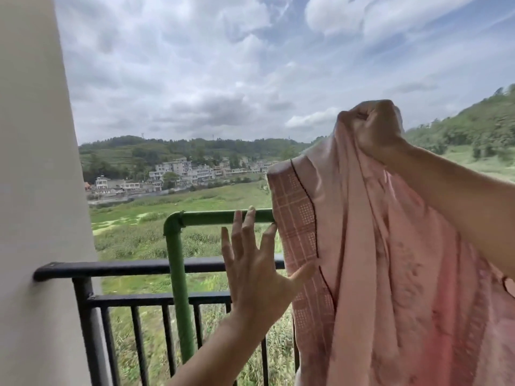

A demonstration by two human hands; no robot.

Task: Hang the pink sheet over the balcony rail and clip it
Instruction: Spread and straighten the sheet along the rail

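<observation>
The pink sheet [390, 274] hangs from the right hand [373, 129], which is raised high on the right with its fingers balled tight round a bunch of the cloth's top; from that fist the fabric falls in long folds down past the bottom of the view. Its left edge is a checked border [298, 232] trimmed by a thin dark piping line [311, 207]; this edge crosses the green rail [211, 217] and hides everything of the bar to its right, and I cannot tell whether the cloth lies over the bar or only hangs in front of it. To the left of the border the bar runs bare as far as its elbow joint, where it turns down into a green post [178, 288]; that short bare stretch is the open room.

The left hand [256, 271] is flat with its fingers spread apart, holding nothing; its thumb lies against the checked border, and its fingertips overlap the bar, though contact there is unclear. Below runs the black railing [125, 267] with upright bars; its top bar meets the white pillar [33, 190], which closes off the left side. Beyond lie a green field [211, 196], a cluster of pale buildings [172, 174], wooded hills [473, 126] and a cloudy sky [223, 65].
</observation>
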